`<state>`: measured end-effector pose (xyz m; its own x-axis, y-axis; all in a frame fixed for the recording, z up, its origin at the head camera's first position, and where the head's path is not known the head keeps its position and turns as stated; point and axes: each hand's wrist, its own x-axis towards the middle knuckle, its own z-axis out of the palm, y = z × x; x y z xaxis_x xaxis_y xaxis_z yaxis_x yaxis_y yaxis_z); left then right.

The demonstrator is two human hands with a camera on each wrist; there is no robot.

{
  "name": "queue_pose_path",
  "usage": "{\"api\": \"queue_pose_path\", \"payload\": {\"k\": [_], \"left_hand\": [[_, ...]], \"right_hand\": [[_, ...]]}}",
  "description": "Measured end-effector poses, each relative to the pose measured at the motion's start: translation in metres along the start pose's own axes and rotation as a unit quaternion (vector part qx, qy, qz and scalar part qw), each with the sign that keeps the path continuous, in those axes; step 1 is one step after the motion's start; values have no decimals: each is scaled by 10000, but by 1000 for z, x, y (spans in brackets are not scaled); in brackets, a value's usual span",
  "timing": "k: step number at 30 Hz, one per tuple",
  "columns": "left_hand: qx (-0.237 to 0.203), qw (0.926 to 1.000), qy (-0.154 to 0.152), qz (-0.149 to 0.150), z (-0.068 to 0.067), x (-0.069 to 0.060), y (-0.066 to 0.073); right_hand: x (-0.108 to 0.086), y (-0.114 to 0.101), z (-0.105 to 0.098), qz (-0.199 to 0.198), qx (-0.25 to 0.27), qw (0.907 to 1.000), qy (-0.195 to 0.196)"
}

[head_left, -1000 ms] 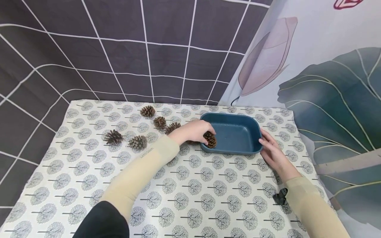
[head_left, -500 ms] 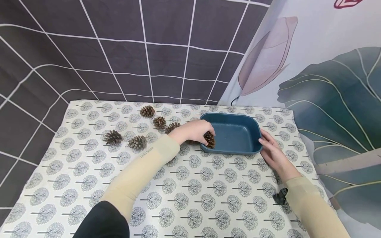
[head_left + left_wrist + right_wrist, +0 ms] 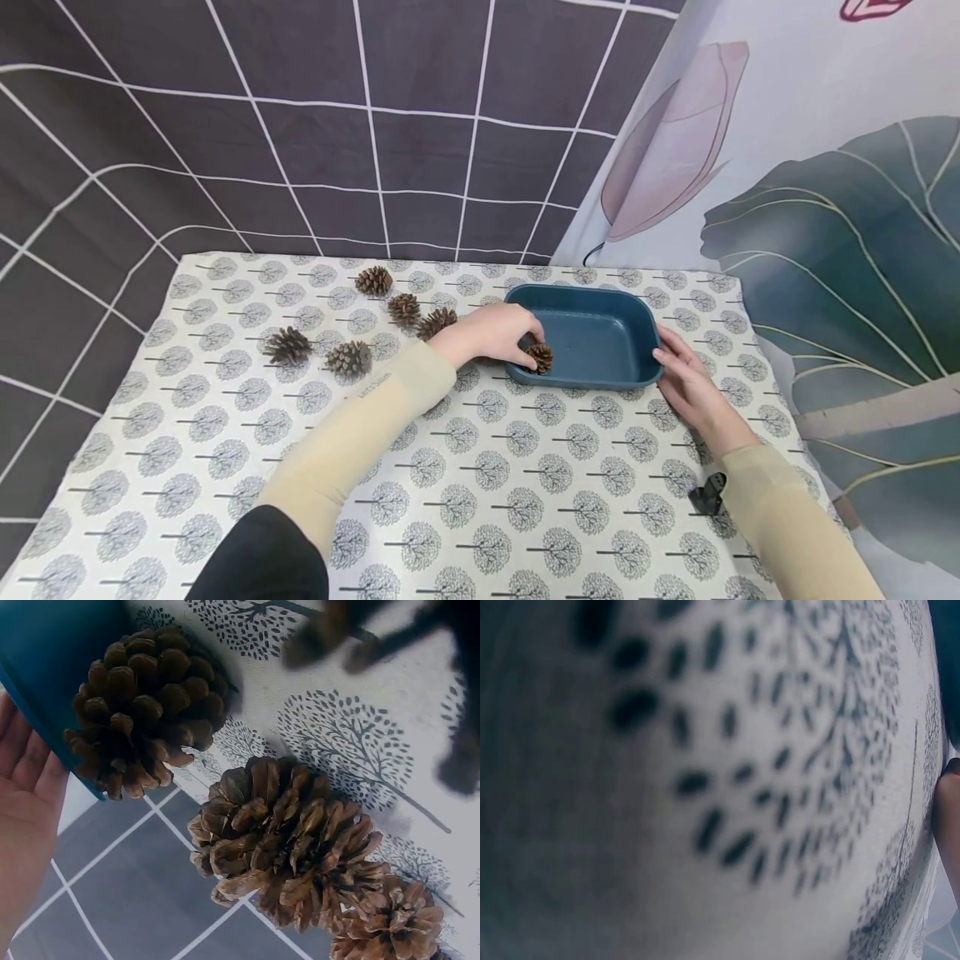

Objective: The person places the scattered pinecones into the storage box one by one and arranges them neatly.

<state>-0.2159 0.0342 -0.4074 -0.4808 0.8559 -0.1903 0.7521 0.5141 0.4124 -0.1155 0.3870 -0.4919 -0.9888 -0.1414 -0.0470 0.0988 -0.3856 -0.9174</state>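
Note:
My left hand (image 3: 498,332) reaches over the left end of a dark blue plastic basin (image 3: 600,382). Thumb and fingertips hold a brown pine cone (image 3: 541,358) low inside it. At the basin's right end, my right hand (image 3: 686,383) grips the wall, thumb at the rim and fingers along the outside. In the left wrist view, part of the left hand (image 3: 26,802) shows beside the basin wall (image 3: 45,697), and a large pine cone (image 3: 150,705) lies against the outside. The right wrist view shows mostly blurred cloth and a sliver of hand (image 3: 951,817).
Several other pine cones lie left of the basin, among them a far one (image 3: 373,281), a leftmost one (image 3: 288,346) and a near one (image 3: 348,359). My left forearm partly covers some. A tree-print cloth (image 3: 487,500) covers the table; a tiled-pattern backdrop (image 3: 300,142) stands behind.
The held pine cone has shifted slightly right and down in the basin and turned, showing a rounder end. The left hand has barely moved; the right hand and basin stay put.

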Motion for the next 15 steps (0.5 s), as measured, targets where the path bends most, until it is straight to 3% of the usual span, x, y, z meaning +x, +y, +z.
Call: {"api": "queue_pose_path", "payload": {"k": [6, 15], "left_hand": [[-28, 9999, 150, 42, 1, -1, -4], [-193, 9997, 110, 107, -1, -4, -4]], "right_hand": [[1, -1, -1, 35, 1, 10000, -37], [2, 1, 0, -19, 62, 10000, 13]]}}
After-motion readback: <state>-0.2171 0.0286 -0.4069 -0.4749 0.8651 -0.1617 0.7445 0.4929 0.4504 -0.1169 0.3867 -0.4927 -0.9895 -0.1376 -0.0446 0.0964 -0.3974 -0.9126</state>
